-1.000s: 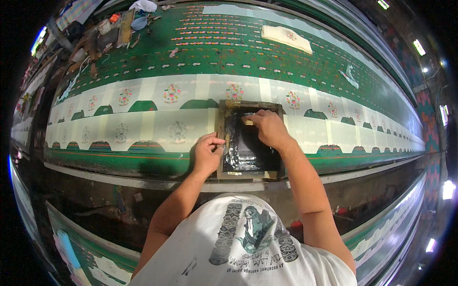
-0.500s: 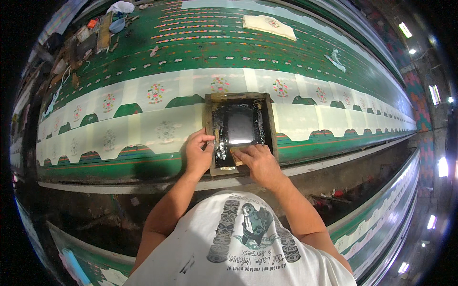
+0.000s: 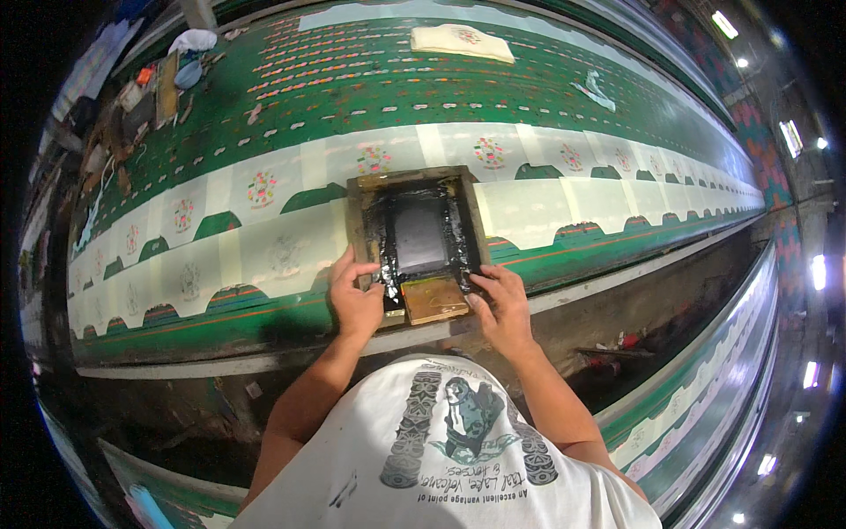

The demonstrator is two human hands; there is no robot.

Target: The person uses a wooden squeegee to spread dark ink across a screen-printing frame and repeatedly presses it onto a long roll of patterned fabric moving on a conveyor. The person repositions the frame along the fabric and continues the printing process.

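A wooden screen printing frame [image 3: 356, 207] with a dark, ink-smeared inside lies on a strip of pale cloth [image 3: 308, 247] along the green table. My left hand [image 3: 355, 295] grips its left side near the front, fingers curled over the edge. On the opposite side, my right hand [image 3: 500, 304] holds the frame's near right part between fingers and thumb. A flat wooden squeegee [image 3: 435, 301] rests at the near end of the frame, between my hands, with neither hand on it. Dark grey prints show on the cloth left of the frame.
Another cloth strip [image 3: 335, 163] with colourful floral prints runs behind. Farther back on the green table [image 3: 352, 106] lie a folded cream cloth [image 3: 463, 42] and a crumpled pale rag [image 3: 595, 91]. A blue bowl [image 3: 188, 76] and clutter stand far left. More printing tables lie at lower right.
My right hand has let go of the squeegee and moved to the frame's right side. The squeegee now lies flat at the near end. The whole view has shifted a little.
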